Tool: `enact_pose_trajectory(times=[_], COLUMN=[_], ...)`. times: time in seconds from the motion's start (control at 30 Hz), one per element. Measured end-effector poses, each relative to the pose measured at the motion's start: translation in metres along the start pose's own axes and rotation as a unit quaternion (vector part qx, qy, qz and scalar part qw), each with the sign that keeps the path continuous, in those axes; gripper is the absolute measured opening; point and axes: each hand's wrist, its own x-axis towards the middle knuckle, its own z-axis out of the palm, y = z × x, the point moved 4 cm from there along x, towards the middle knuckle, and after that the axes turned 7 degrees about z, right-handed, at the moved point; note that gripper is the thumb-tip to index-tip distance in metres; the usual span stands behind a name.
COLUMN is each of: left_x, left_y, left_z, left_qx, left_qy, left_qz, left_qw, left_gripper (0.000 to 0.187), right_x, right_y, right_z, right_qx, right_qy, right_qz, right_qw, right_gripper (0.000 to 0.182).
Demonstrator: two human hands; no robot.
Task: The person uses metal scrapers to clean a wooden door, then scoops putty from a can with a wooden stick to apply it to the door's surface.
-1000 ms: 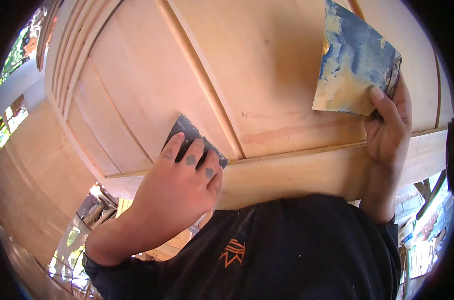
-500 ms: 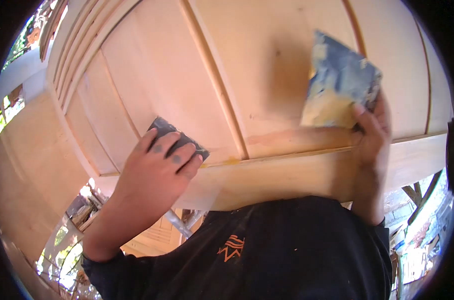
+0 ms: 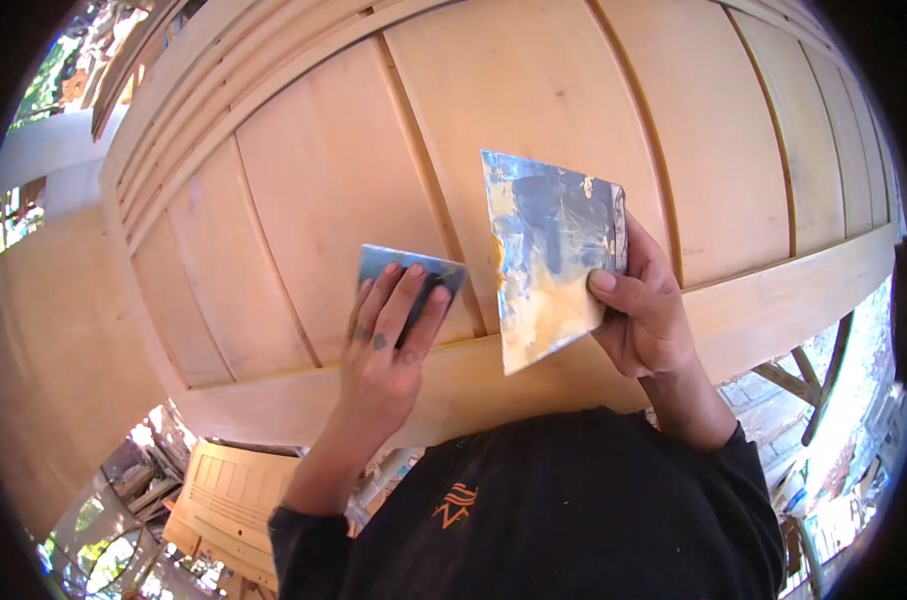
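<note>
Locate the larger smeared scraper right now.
In the head view, the larger scraper is in the right hand, just right of the smaller scraper in the left hand.

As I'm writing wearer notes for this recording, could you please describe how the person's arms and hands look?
The left hand and right hand are ungloved, with no watch or ring visible. Grey patches mark some left fingers; whether ink or smears, I cannot tell. Black sleeves leave the forearms bare.
</note>
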Motion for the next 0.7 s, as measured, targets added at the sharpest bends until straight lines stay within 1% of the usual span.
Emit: enact_pose_trajectory(times=[0.03,0.07,0.1,0.17,0.23,0.27,0.33,0.37,0.43,0.53,0.63,0.67,0.7], left_x=[-0.005,-0.002,0.004,0.02,0.033,0.037,0.044,0.046,0.046,0.044,0.039,0.036,0.034], left_y=[0.001,0.002,0.004,0.006,0.009,0.012,0.019,0.022,0.024,0.027,0.027,0.026,0.023], left_z=[-0.003,-0.014,-0.026,-0.052,-0.061,-0.062,-0.06,-0.058,-0.054,-0.046,-0.041,-0.039,-0.039], left_qx=[-0.005,-0.043,-0.07,-0.116,-0.111,-0.108,-0.09,-0.085,-0.097,-0.113,-0.143,-0.156,-0.2], left_qy=[-0.038,0.002,0.004,0.004,-0.066,-0.099,-0.116,-0.126,-0.15,-0.182,-0.219,-0.233,-0.25], left_qz=[-0.011,-0.034,-0.049,-0.083,-0.07,-0.062,-0.051,-0.044,-0.045,-0.046,-0.051,-0.055,-0.079], left_qw=[0.999,0.998,0.996,0.99,0.989,0.987,0.988,0.987,0.983,0.976,0.964,0.958,0.944], left_gripper=[0.043,0.047,0.048,0.049,0.05,0.05,0.058,0.062,0.062,0.061,0.059,0.059,0.058], right_x=[-0.001,0.0,0.0,-0.005,-0.01,-0.011,-0.012,-0.013,-0.015,-0.015,-0.012,-0.011,-0.009], right_y=[-0.001,0.0,0.002,0.006,0.011,0.013,0.013,0.013,0.012,0.011,0.015,0.017,0.019], right_z=[-0.003,-0.007,-0.01,-0.014,-0.004,0.0,0.005,0.004,-0.001,-0.005,-0.013,-0.019,-0.026], right_qx=[-0.049,-0.096,-0.14,-0.269,-0.341,-0.356,-0.387,-0.389,-0.393,-0.343,-0.35,-0.363,-0.376], right_qy=[0.005,0.01,0.014,0.01,0.007,0.007,0.012,0.014,0.021,0.031,0.028,0.045,0.06], right_qz=[-0.017,-0.037,-0.055,-0.059,-0.099,-0.117,-0.157,-0.145,-0.118,-0.092,-0.067,-0.084,-0.101], right_qw=[0.999,0.995,0.988,0.961,0.935,0.927,0.908,0.91,0.912,0.934,0.934,0.927,0.919], right_gripper=[0.05,0.049,0.049,0.043,0.041,0.04,0.039,0.038,0.038,0.036,0.043,0.046,0.049])
